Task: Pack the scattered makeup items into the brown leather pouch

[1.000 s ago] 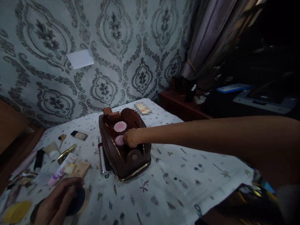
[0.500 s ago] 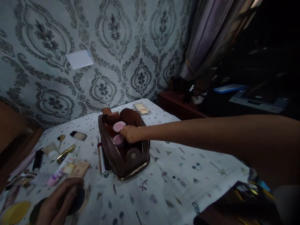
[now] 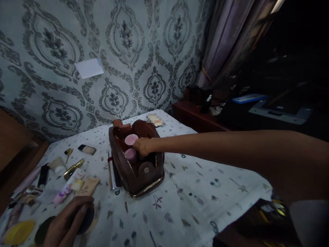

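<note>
A brown leather bag [image 3: 140, 181] stands unzipped on the patterned white cloth. My right hand [image 3: 144, 145] reaches into its opening, fingers closed at the edge of a round pink lid [image 3: 131, 139]; whether the fingers grip it is hard to see. A pink jar [image 3: 130, 155] sits lower inside the bag. At the lower left, my left hand [image 3: 69, 221] rests with curled fingers over a dark round item [image 3: 86, 219], beside a beige tube [image 3: 90, 185]. What its fingers hold, if anything, is unclear. A silver tube [image 3: 112, 173] lies against the bag's left side.
Several cosmetics lie at the left, among them a pink and white tube [image 3: 68, 187], a gold tube [image 3: 74, 168], a foundation bottle [image 3: 86, 149] and a yellow round item [image 3: 19, 232]. Behind the cloth is a patterned wall; a dark red surface [image 3: 190, 111] stands at the back right.
The view has shifted slightly. My right hand stays in the bag at the pink lid, and my left hand keeps nearly the same pose.
</note>
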`<action>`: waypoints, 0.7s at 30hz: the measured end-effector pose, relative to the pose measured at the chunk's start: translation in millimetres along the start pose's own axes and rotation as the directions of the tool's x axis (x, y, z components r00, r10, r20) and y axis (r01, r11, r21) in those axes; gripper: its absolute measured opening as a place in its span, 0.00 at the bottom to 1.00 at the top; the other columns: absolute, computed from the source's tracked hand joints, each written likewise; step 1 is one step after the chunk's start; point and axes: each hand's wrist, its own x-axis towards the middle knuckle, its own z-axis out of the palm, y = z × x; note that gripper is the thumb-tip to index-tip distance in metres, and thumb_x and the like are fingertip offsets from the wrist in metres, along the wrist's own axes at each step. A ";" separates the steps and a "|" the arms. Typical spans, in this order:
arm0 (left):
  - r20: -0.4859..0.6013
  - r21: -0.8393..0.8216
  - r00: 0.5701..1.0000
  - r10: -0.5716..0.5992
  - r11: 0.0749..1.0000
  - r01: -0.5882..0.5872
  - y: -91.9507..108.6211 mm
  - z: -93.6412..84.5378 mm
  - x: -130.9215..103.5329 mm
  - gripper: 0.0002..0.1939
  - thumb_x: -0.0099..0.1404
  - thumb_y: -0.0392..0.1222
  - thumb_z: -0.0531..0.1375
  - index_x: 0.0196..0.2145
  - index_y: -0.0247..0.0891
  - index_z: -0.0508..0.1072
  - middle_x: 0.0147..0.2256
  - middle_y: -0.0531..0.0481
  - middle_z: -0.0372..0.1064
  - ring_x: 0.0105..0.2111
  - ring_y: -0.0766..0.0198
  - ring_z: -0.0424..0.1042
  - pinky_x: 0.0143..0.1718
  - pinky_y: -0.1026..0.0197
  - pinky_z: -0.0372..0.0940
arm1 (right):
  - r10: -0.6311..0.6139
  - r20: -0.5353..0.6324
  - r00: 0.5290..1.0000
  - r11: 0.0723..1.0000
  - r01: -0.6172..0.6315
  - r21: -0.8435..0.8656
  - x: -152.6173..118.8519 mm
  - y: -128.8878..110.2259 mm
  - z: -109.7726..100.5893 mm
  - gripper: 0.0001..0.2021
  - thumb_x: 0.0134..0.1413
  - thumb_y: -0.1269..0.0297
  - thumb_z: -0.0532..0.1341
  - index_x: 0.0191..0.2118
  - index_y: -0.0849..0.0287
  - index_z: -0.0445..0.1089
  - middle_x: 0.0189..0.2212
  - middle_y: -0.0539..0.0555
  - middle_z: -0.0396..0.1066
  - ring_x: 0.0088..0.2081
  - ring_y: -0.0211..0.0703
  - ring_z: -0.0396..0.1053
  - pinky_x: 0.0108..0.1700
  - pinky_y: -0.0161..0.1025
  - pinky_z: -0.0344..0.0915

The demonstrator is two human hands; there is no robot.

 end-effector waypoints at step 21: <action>0.016 -0.009 1.000 -0.022 1.000 0.022 -4.4 2.8 0.3 0.19 0.65 0.62 0.58 0.42 0.48 0.80 0.41 0.50 0.79 0.42 0.57 0.80 0.44 0.65 0.74 | -0.055 -0.104 0.993 0.998 0.050 -0.049 -7.5 -11.6 -2.4 0.20 0.56 0.67 0.64 0.55 0.63 0.71 0.52 0.65 0.74 0.55 0.57 0.72 0.49 0.44 0.71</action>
